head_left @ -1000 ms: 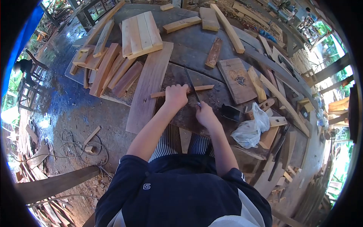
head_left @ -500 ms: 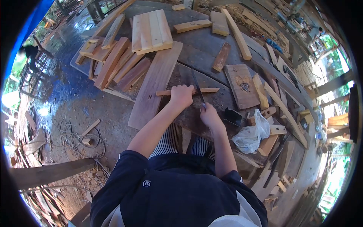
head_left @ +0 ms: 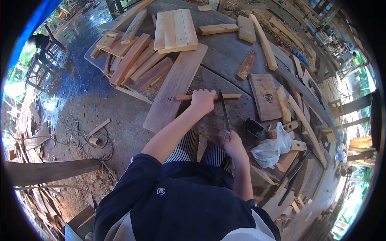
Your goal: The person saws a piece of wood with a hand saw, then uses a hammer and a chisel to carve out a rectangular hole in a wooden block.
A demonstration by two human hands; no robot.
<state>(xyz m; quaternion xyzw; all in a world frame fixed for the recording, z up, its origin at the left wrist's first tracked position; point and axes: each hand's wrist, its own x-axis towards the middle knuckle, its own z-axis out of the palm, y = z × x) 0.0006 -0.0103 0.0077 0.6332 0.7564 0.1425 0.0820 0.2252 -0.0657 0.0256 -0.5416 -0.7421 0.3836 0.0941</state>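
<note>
Closed over a thin wooden stick (head_left: 231, 96), my left hand (head_left: 203, 101) presses it down on the dark workbench (head_left: 215, 78). The stick's left end overlaps a long flat plank (head_left: 173, 88). My right hand (head_left: 234, 144) is closed round the pale bluish handle of a long, narrow dark-bladed tool (head_left: 224, 110). The blade runs away from my body, its far tip at the stick just right of my left fingers. The handle is mostly hidden in my palm.
Stacked wood pieces (head_left: 132, 58) and a slatted panel (head_left: 175, 30) lie left and beyond. To the right are a thick board (head_left: 265, 96), a black container (head_left: 254, 127), a clear plastic bag (head_left: 273, 148) and long battens (head_left: 307, 126). Coiled cord (head_left: 88, 136) lies on the floor.
My right hand has drawn the tool back toward my body, so that its tip is now at the stick. The left hand keeps its hold. The whole view has shifted slightly.
</note>
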